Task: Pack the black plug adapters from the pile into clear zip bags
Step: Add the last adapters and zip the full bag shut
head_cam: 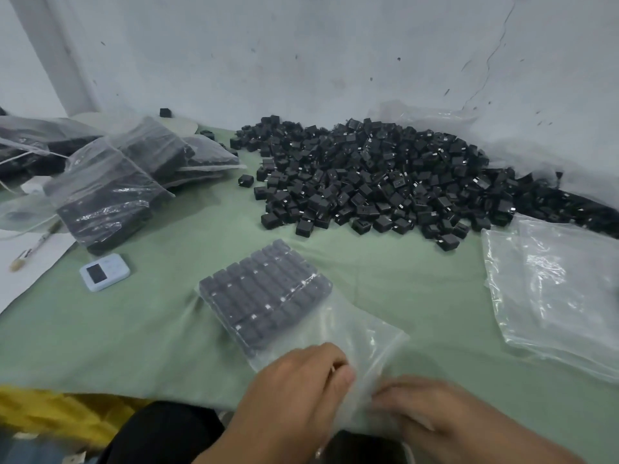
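1. Head view, far out past the left hand [294,396]: a heap of filled bags [110,192], and nearer in, a little blue-white gadget [104,271] on the green cloth [167,329].
2. The left hand's thumb and curled fingers pinch the near lip of the zip bag [351,329]. Just ahead of both hands, inside it, sits the block of adapters [264,296], packed in tidy rows at the far end.
3. The right hand [435,413] is blurry, but its fingertips look pinched on the same lip, close beside the left.
4. My take: this is the sealing step. Squeeze the air out first, line up the two zip tracks, then run the pinch along end to end. Don't tug or the rows will slump.
5. Beyond the right hand is the loose pile [385,182]. Off to its right are the empty bags [552,296].
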{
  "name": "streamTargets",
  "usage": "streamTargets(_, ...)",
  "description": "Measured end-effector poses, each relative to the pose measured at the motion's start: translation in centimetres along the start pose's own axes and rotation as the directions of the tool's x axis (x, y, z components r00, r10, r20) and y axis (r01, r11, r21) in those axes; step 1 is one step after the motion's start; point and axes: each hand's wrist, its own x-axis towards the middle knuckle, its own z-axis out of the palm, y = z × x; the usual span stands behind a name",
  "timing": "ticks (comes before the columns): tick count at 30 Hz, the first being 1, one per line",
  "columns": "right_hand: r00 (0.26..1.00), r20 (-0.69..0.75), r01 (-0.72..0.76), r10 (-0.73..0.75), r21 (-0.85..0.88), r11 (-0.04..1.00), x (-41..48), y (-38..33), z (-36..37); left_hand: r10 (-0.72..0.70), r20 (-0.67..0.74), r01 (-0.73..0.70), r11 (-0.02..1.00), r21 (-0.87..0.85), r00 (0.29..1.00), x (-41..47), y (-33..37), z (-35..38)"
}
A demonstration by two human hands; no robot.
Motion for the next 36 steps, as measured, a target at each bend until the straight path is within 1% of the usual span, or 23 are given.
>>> streamTargets(2,0.976,-0.101,-0.184,0.193,0.089,0.979,-0.1,2.1,-2.9,-0.033,-0.143,0.029,0.999,-0.024,0.989,1.0,-2.6,-0.4)
streamTargets(3,0.953,-0.167,-0.238,0.254,0.111,0.965,0.6,3.7,-4.4,-0.064,-0.227,0.064,0.998,-0.005,0.972,1.5,-4.1,-0.7)
streamTargets(4,0.926,-0.235,-0.278,0.294,0.100,0.955,2.0,5.1,-5.8,-0.112,-0.315,0.120,0.993,0.004,0.942,2.1,-5.7,-1.1)
streamTargets(5,0.907,-0.295,-0.293,0.301,0.073,0.953,4.1,6.7,-7.0,-0.171,-0.402,0.185,0.983,-0.003,0.900,2.7,-7.3,-1.5)
streamTargets(7,0.875,-0.348,-0.356,0.338,0.011,0.934,9.6,9.8,-8.6,-0.293,-0.524,0.315,0.948,-0.050,0.800,3.3,-9.9,-2.0)
streamTargets(9,0.873,-0.331,-0.399,0.357,-0.065,0.915,16.0,12.4,-9.7,-0.384,-0.564,0.395,0.912,-0.109,0.731,3.5,-11.1,-1.8)
streamTargets(11,0.885,-0.295,-0.407,0.361,-0.114,0.906,22.0,14.0,-10.3,-0.415,-0.582,0.409,0.900,-0.150,0.700,3.6,-11.3,-1.5)
streamTargets(14,0.876,-0.291,-0.440,0.384,-0.159,0.884,29.5,15.3,-10.9,-0.403,-0.645,0.400,0.902,-0.160,0.649,3.8,-11.1,-1.3)
streamTargets(17,0.881,-0.266,-0.458,0.391,-0.272,0.846,35.0,16.0,-10.6,-0.375,-0.714,0.397,0.906,-0.148,0.591,4.2,-11.2,-1.4)
streamTargets(22,0.894,-0.203,-0.447,0.399,-0.369,0.815,40.7,16.7,-9.8,-0.295,-0.777,0.343,0.933,-0.109,0.556,5.3,-11.8,-1.2)
streamTargets(24,0.899,-0.141,-0.433,0.416,-0.435,0.789,41.7,16.9,-9.7,-0.259,-0.792,0.321,0.943,-0.085,0.553,5.5,-12.0,-1.2)
streamTargets(26,0.898,-0.087,-0.419,0.431,-0.462,0.781,41.4,17.0,-9.8,-0.275,-0.778,0.324,0.941,-0.098,0.564,5.4,-11.9,-1.3)
streamTargets(28,0.913,-0.095,-0.392,0.397,-0.474,0.789,39.7,17.0,-9.8,-0.304,-0.753,0.345,0.932,-0.109,0.583,5.1,-11.7,-1.2)
streamTargets(30,0.939,-0.134,-0.341,0.317,-0.492,0.801,36.8,16.8,-9.2,-0.326,-0.736,0.353,0.927,-0.127,0.594,4.8,-11.4,-1.3)
streamTargets(32,0.950,-0.173,-0.313,0.261,-0.508,0.803,33.2,16.4,-8.2,-0.352,-0.719,0.349,0.923,-0.161,0.599,4.7,-11.1,-1.3)
streamTargets(36,0.943,-0.191,-0.334,0.274,-0.567,0.753,26.0,15.7,-7.0,-0.394,-0.676,0.373,0.909,-0.187,0.622,4.5,-11.6,-1.0)
